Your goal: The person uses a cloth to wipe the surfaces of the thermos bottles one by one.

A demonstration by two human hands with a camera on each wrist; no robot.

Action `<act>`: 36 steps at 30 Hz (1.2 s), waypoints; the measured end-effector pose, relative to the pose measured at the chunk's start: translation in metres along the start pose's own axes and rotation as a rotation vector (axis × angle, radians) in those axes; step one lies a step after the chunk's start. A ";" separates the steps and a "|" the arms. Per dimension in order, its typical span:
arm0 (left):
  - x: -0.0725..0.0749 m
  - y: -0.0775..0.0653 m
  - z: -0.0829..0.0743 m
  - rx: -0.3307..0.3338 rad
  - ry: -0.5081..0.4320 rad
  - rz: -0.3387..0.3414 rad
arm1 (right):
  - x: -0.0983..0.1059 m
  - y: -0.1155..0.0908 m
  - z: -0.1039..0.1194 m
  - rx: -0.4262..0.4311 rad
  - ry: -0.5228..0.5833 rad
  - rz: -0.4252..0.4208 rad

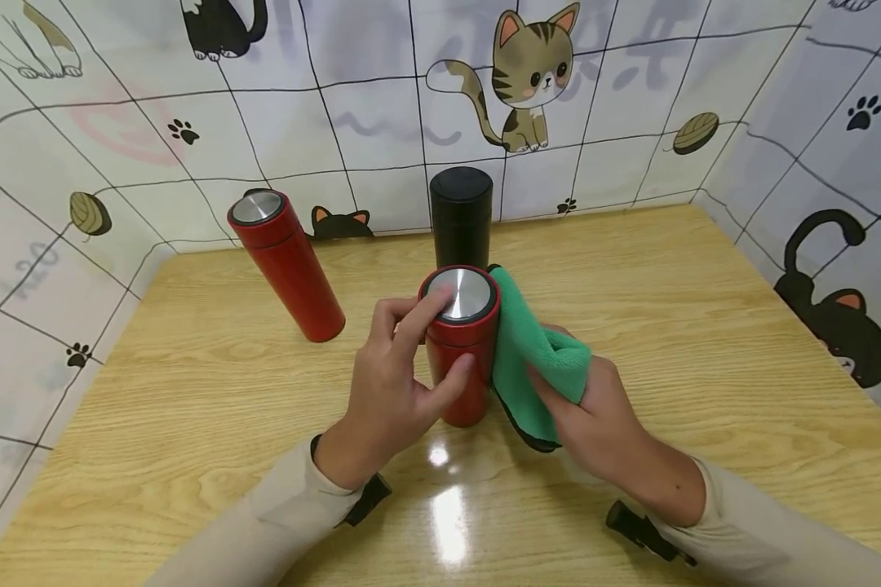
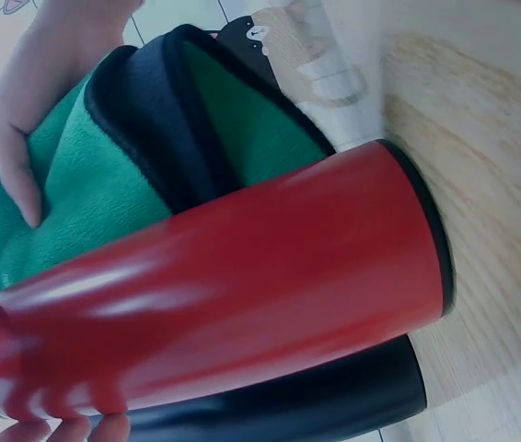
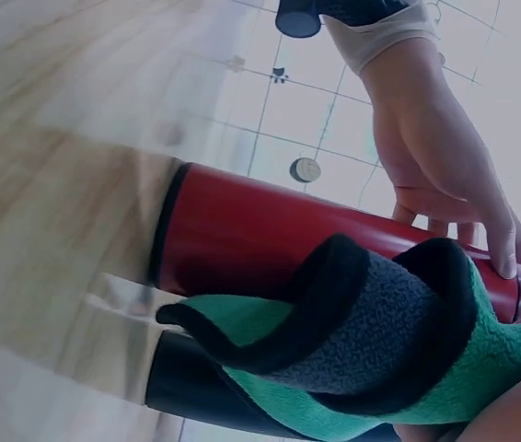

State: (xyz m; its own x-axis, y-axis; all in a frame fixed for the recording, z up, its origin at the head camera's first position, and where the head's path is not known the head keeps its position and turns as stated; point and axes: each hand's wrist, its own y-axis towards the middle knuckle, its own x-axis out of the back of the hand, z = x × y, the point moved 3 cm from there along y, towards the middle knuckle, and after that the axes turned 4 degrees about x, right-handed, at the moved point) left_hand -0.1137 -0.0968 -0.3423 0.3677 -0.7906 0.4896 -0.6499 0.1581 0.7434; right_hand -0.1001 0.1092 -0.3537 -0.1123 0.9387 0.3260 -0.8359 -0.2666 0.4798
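A red thermos flask (image 1: 461, 383) with a shiny steel lid stands upright on the table. My left hand (image 1: 392, 383) grips it near the top, thumb on the near side and a fingertip on the lid. In my right hand (image 1: 602, 416) is a folded green cloth (image 1: 517, 350) with dark edging, pressed along the flask's right side. The left wrist view shows the cloth (image 2: 104, 175) lying against the red flask (image 2: 270, 267). In the right wrist view, the cloth's grey underside shows, and the left thumb lies on the flask (image 3: 242, 226) near its top.
Directly behind the held flask stands a black flask (image 1: 461, 216), its lower part hidden. A second red flask (image 1: 294, 269) stands at the back left. Cat-patterned walls (image 1: 382, 122) border the wooden table (image 1: 213, 424) at the back and sides.
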 end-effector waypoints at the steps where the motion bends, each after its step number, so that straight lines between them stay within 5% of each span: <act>1: 0.000 0.000 0.000 0.000 0.002 -0.002 | 0.000 0.000 -0.001 -0.013 -0.018 0.014; 8: 0.000 0.000 0.001 0.019 -0.020 0.029 | 0.003 0.000 0.002 -0.013 0.001 -0.023; 15: -0.003 0.000 0.001 0.059 -0.059 0.103 | 0.006 -0.001 0.015 0.095 0.080 -0.079; 23: -0.003 0.000 0.004 0.008 -0.076 0.134 | 0.002 0.001 0.005 0.039 -0.116 0.051; 31: -0.004 -0.002 0.006 0.035 -0.029 0.157 | 0.005 0.000 0.010 0.130 -0.098 -0.063; 36: -0.003 -0.001 0.006 0.118 -0.040 0.130 | 0.003 0.000 0.009 0.118 -0.140 -0.013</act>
State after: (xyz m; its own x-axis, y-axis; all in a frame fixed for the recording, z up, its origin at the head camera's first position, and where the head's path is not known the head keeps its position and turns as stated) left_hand -0.1184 -0.0984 -0.3471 0.2498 -0.7915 0.5577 -0.7649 0.1918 0.6149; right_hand -0.0954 0.1104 -0.3458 -0.0190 0.9048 0.4254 -0.7669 -0.2862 0.5744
